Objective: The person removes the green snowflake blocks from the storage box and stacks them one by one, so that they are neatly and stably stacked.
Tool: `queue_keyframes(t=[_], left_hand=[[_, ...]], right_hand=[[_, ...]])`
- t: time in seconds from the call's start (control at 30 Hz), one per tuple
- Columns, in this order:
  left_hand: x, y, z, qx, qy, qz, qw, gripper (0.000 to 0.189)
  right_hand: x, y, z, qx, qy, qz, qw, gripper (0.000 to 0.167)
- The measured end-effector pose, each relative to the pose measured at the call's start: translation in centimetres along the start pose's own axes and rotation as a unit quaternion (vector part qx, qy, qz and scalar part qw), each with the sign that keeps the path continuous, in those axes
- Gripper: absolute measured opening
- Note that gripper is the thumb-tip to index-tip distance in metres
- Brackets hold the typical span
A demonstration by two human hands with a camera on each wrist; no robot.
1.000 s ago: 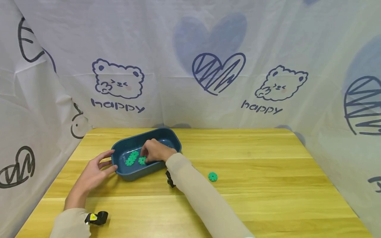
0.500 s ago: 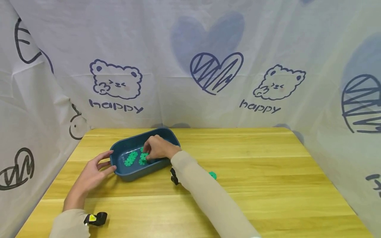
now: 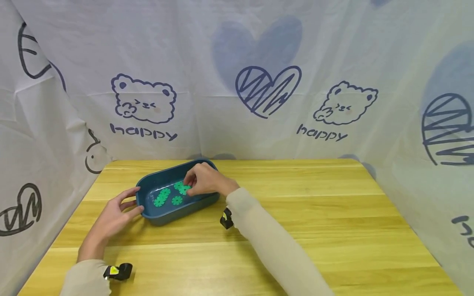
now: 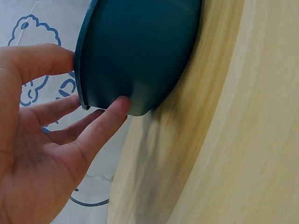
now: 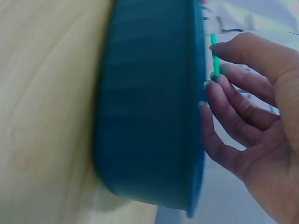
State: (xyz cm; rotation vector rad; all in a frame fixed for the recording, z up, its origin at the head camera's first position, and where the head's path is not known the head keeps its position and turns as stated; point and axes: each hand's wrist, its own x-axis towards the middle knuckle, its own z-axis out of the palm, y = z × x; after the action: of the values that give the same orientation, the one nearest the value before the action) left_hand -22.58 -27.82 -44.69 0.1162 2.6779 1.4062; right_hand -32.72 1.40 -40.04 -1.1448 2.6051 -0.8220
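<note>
The fingertips of my left hand [image 3: 115, 216] rest against the left end of a dark teal plastic box [image 3: 168, 213]. In the left wrist view, the fingers are fairly straight, touching the rim and outer wall. Over the box's right part, my right hand [image 3: 207, 179] pinches a green notched plastic disc [image 5: 215, 58], edge-on in the right wrist view, between thumb and finger. Inside on the box floor lie several like green discs: an overlapping group [image 3: 161, 197] at the left, a single disc [image 3: 177, 200] near the front wall, and more green by my right fingers, partly hidden.
The box stands slantwise at the back left of a wooden table [image 3: 314, 222]. White cloth [image 3: 207, 61] with bear and heart drawings hangs behind and at both sides. Black wrist devices [image 3: 226, 218] sit on both sleeves.
My right hand has shifted right and up within the box, now clear of the single front disc. The loose disc on the table has become hidden behind my right sleeve. My left hand stays put.
</note>
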Motion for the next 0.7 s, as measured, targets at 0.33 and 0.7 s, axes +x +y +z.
queue_keyframes(t=[0.33, 0.7], left_hand=[[-0.1, 0.2, -0.1, -0.002, -0.002, 0.007, 1.0000, 0.073], [-0.2, 0.2, -0.1, -0.002, -0.001, 0.006, 1.0000, 0.073]], right_hand=[[-3.4, 0.1, -2.4, 0.019, 0.017, 0.007, 0.9996, 0.023], [-8.8, 1.6, -3.9, 0.002, 0.020, 0.022, 0.9996, 0.019]])
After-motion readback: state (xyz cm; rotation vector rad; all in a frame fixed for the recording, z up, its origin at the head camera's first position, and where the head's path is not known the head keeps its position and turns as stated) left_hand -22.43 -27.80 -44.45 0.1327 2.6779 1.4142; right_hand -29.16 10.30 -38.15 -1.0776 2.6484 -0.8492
